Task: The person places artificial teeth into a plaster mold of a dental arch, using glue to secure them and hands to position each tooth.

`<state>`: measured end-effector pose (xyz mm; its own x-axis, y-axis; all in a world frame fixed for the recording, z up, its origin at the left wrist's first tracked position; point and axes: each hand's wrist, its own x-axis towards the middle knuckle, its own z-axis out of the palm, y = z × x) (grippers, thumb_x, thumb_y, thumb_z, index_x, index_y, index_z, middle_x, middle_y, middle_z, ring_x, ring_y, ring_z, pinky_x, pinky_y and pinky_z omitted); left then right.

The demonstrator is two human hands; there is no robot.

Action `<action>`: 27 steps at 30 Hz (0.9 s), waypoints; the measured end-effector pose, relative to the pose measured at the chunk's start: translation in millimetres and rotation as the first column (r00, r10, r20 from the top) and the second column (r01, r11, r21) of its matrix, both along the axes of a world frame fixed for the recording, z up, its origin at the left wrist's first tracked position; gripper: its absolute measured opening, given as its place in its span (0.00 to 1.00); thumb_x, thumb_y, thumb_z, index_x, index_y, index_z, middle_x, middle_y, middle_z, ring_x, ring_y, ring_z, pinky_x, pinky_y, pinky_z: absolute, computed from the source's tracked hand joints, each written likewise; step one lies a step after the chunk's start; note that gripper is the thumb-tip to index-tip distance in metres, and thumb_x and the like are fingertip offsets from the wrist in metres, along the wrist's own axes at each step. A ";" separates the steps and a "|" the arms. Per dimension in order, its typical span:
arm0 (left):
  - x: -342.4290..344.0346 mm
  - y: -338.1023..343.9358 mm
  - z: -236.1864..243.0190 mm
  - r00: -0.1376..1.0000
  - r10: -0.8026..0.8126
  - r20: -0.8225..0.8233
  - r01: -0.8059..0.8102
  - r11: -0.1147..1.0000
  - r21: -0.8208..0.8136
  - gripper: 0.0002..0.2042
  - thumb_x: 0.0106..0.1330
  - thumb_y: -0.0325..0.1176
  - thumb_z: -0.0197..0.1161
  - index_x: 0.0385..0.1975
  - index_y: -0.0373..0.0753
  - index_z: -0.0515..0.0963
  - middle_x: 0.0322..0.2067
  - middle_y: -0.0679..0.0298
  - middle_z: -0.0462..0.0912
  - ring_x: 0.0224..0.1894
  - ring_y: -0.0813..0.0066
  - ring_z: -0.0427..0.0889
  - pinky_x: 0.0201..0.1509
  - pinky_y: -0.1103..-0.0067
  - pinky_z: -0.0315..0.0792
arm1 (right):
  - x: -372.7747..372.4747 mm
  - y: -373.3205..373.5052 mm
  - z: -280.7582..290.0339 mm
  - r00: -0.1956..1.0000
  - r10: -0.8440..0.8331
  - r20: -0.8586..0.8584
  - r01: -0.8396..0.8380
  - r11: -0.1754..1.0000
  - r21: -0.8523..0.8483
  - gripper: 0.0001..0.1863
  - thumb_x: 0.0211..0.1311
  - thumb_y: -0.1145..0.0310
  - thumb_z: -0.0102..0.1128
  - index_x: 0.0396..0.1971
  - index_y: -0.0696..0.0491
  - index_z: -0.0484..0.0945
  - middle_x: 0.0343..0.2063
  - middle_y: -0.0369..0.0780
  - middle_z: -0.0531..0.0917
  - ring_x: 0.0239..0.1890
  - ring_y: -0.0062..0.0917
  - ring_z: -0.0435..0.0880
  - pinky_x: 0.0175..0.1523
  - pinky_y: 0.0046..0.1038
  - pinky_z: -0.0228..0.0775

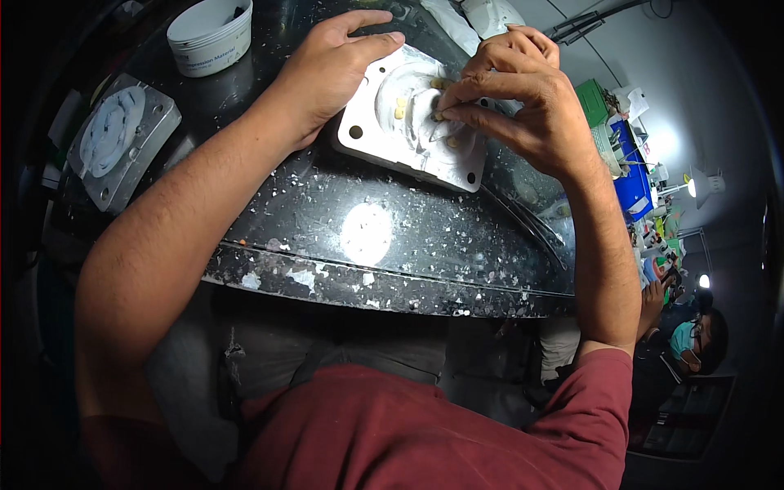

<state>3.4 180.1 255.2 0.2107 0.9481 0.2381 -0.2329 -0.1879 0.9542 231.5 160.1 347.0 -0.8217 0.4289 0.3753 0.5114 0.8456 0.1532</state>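
Observation:
A metal dental flask half (359,151) lies tilted on the dark table, packed with white plaster and showing several small yellowish pieces (400,108) in it. My left hand (339,61) rests against its left side, thumb and index finger stretched out and apart near the far edge. Over the middle of the plaster, my right hand (523,98) pinches with thumb and index finger. What it pinches is small and dark at the fingertips, too hidden to name. Its fingertips touch or nearly touch the plaster.
Another flask half (135,139) with white plaster sits at the left. Behind it stands a white tub (211,41). Thin dark tools (527,220) lie right of the flask. White scraps dot the table edge (367,294). A co-worker (690,343) sits at the far right.

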 end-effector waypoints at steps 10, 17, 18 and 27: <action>1.5 -2.7 0.9 1.000 0.002 0.010 -0.002 1.000 0.002 0.25 0.76 0.37 0.58 0.68 0.33 0.66 0.48 0.53 0.84 0.47 0.74 0.87 0.49 0.80 0.84 | 5.8 -1.6 -7.8 0.996 -0.067 -0.065 0.062 0.994 -0.088 0.07 0.54 0.61 0.76 0.34 0.40 0.91 0.32 0.27 0.86 0.44 0.20 0.81 0.69 0.37 0.56; 0.8 2.3 -4.1 1.000 -0.005 -0.006 0.005 1.000 0.006 0.25 0.76 0.38 0.58 0.68 0.33 0.67 0.48 0.53 0.84 0.48 0.73 0.88 0.48 0.80 0.84 | 15.4 -15.4 -13.6 0.994 -0.067 -0.088 0.059 0.994 -0.090 0.07 0.58 0.64 0.70 0.35 0.46 0.91 0.33 0.32 0.86 0.43 0.22 0.82 0.69 0.40 0.59; -0.1 2.7 -5.4 1.000 -0.004 -0.006 0.004 1.000 0.004 0.25 0.76 0.38 0.58 0.68 0.33 0.67 0.48 0.53 0.84 0.48 0.73 0.88 0.48 0.80 0.84 | 14.5 -16.2 -14.4 0.996 -0.035 -0.079 0.031 0.998 -0.050 0.07 0.57 0.65 0.70 0.35 0.46 0.91 0.33 0.32 0.86 0.43 0.23 0.82 0.69 0.40 0.58; -0.4 1.3 -7.1 1.000 0.010 -0.003 -0.010 1.000 0.027 0.25 0.76 0.38 0.58 0.68 0.33 0.67 0.49 0.53 0.84 0.48 0.74 0.87 0.48 0.81 0.84 | 8.1 -22.2 -19.4 0.999 -0.040 -0.001 0.040 0.996 0.082 0.10 0.53 0.70 0.74 0.37 0.46 0.90 0.34 0.31 0.85 0.45 0.24 0.83 0.72 0.44 0.60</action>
